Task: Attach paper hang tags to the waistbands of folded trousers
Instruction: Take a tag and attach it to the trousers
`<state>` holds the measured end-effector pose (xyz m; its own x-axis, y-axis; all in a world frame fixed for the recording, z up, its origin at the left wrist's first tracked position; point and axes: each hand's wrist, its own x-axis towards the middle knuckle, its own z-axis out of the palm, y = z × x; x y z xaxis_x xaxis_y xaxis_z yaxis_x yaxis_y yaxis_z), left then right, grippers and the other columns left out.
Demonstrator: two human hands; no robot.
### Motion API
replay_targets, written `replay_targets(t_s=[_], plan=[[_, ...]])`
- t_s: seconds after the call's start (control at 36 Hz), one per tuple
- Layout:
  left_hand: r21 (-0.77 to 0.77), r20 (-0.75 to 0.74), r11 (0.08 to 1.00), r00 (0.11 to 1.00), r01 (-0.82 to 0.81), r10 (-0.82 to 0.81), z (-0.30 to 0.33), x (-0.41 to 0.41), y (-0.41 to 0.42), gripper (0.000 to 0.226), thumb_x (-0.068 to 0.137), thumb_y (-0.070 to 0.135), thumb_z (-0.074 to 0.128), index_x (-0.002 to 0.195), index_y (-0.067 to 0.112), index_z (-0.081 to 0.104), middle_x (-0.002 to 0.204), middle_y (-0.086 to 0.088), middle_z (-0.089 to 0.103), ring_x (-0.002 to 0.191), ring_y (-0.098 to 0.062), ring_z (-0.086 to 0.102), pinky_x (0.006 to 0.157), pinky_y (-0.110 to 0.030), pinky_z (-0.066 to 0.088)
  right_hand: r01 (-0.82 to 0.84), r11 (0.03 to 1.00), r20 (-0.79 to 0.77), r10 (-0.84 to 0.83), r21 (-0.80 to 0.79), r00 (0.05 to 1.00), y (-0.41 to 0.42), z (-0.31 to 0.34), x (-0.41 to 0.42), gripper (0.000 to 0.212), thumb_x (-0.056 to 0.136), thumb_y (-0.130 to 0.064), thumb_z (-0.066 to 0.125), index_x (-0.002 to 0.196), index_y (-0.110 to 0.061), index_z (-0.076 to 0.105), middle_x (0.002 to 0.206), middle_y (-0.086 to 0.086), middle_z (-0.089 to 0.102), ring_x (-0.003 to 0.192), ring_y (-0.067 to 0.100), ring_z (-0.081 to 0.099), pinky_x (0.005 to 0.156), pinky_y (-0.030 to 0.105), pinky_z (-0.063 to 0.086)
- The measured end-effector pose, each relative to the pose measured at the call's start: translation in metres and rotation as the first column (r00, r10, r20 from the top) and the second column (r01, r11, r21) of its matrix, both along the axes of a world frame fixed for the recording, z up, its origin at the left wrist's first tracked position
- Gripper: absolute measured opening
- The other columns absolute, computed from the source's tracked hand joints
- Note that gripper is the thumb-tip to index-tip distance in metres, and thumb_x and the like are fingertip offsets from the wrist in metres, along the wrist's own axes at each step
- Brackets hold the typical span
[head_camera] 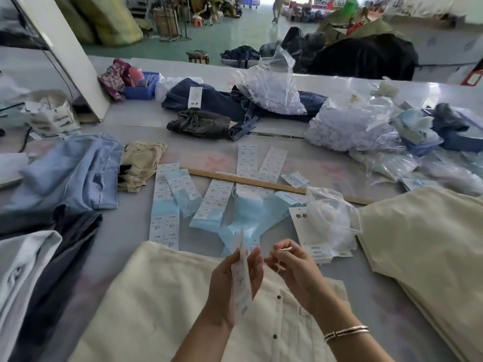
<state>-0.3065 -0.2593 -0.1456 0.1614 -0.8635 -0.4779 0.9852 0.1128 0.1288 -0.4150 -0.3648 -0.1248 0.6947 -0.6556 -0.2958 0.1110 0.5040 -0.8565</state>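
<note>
Blue plastic basket at far edge of table, w/ pinkish items inside, too small to identify; floral cloth just beside it. Clear crinkled plastic bag atop dark denim pile, packed w/ small white bits; second, bigger clear bag to its right, same white filling. Smaller clear bag near right hand, holding pale string loops, lying over stack of white card tags w/ printed characters. Strips of white sticker labels on light-blue backing fanned across table centre, flat and glossy; long wooden ruler lying diagonally just behind them. Left hand gripping paper hang tag upright, narrow white card seen nearly edge-on, fingers curled round it. Right hand pinching thin pale string between thumb and fingertips, just beside tag's top; metal bangle on that wrist. Cream trousers folded directly under both hands, coarse woven look, dark round buttons along placket. More cream folded cloth stacked to right. Light-blue trousers folded at left, crumpled beige garment touching them; navy and pale-grey folded pieces at near left
</note>
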Motion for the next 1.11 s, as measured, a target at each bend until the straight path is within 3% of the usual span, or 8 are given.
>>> replay_targets(t_s=[0.17,0.31,0.47,0.58,0.67,0.78,0.94,1.11], plan=[[0.055,-0.111,0.946,0.944,0.318,-0.311,0.000,0.001,0.012,0.022,0.087,0.017,0.056,0.106,0.006,0.056,0.092,-0.027,0.065,0.061,-0.035,0.068,0.045,-0.031,0.056,0.044,0.972,-0.070,-0.062,-0.230,0.996,0.004,0.009,0.004,0.008,0.074,-0.017,0.068,0.077,-0.013,0.063,0.082,0.009,0.074,0.080,0.009,0.068,0.067,0.009,0.046],[-0.048,-0.108,0.954,0.948,0.297,-0.301,0.002,-0.008,0.011,0.041,0.093,0.019,0.052,0.124,-0.007,0.055,0.133,-0.035,0.048,0.095,-0.046,0.067,0.080,-0.053,0.057,-0.003,0.974,-0.039,-0.006,-0.228,0.999,0.011,0.014,0.003,0.009,0.072,-0.018,0.070,0.076,-0.013,0.063,0.085,0.013,0.073,0.087,0.018,0.070,0.070,0.015,0.050],[-0.095,-0.076,0.968,0.968,0.231,-0.238,0.006,-0.002,0.008,0.033,0.094,0.020,0.057,0.090,-0.009,0.072,0.111,-0.030,0.064,0.094,-0.042,0.068,0.090,-0.051,0.052,0.019,0.978,0.002,-0.019,-0.210,1.000,0.023,0.008,-0.018,0.005,0.072,-0.011,0.067,0.071,-0.014,0.063,0.083,0.013,0.072,0.080,0.017,0.069,0.069,0.017,0.050],[0.035,0.065,0.982,0.980,0.188,-0.190,0.005,-0.009,0.006,0.031,0.082,0.016,0.062,0.100,-0.008,0.068,0.099,-0.021,0.069,0.087,-0.032,0.070,0.088,-0.039,0.053,0.099,0.983,0.030,-0.095,-0.153,0.995,0.029,-0.006,-0.029,0.025,0.078,0.008,0.052,0.066,-0.012,0.061,0.064,0.013,0.060,0.088,0.031,0.059,0.078,0.027,0.044],[0.127,0.237,0.987,0.963,0.098,-0.126,-0.002,-0.016,0.007,0.028,0.078,0.026,0.063,0.088,0.002,0.074,0.081,-0.011,0.068,0.070,-0.021,0.068,0.070,-0.030,0.055,0.162,0.987,0.128,-0.159,-0.013,0.979,0.035,-0.012,-0.036,0.012,0.073,0.003,0.046,0.069,-0.004,0.055,0.056,0.015,0.051,0.084,0.038,0.060,0.083,0.040,0.036],[0.158,0.517,0.977,0.830,0.146,-0.208,0.004,-0.020,0.017,0.028,0.071,0.033,0.066,0.074,0.006,0.075,0.073,-0.014,0.067,0.059,-0.021,0.065,0.051,-0.026,0.052,0.280,0.957,0.057,-0.285,0.073,0.957,0.039,-0.017,-0.036,0.011,0.082,-0.002,0.046,0.081,-0.004,0.057,0.050,0.003,0.035,0.048,0.018,0.043,0.067,0.035,0.035],[0.172,0.758,0.941,0.571,0.291,-0.315,0.014,-0.020,0.026,0.024,0.078,0.030,0.062,0.081,0.012,0.077,0.075,-0.012,0.071,0.060,-0.021,0.066,0.053,-0.026,0.051,-0.032,0.995,-0.297,0.003,-0.092,0.955,0.046,-0.008,-0.031,0.029,0.095,-0.020,0.052,0.087,-0.004,0.074,0.076,0.013,0.065,0.069,0.024,0.050,0.063,0.027,0.044],[0.222,0.836,0.922,0.424,0.318,-0.348,0.024,-0.017,0.025,0.027,0.082,0.035,0.060,0.089,0.015,0.076,0.081,-0.010,0.072,0.070,-0.022,0.067,0.060,-0.028,0.051,-0.053,0.998,-0.182,0.059,0.036,0.982,0.049,-0.001,-0.035,0.027,0.072,-0.030,0.067,0.086,-0.009,0.077,0.080,0.012,0.072,0.064,0.018,0.066,0.058,0.022,0.051]])
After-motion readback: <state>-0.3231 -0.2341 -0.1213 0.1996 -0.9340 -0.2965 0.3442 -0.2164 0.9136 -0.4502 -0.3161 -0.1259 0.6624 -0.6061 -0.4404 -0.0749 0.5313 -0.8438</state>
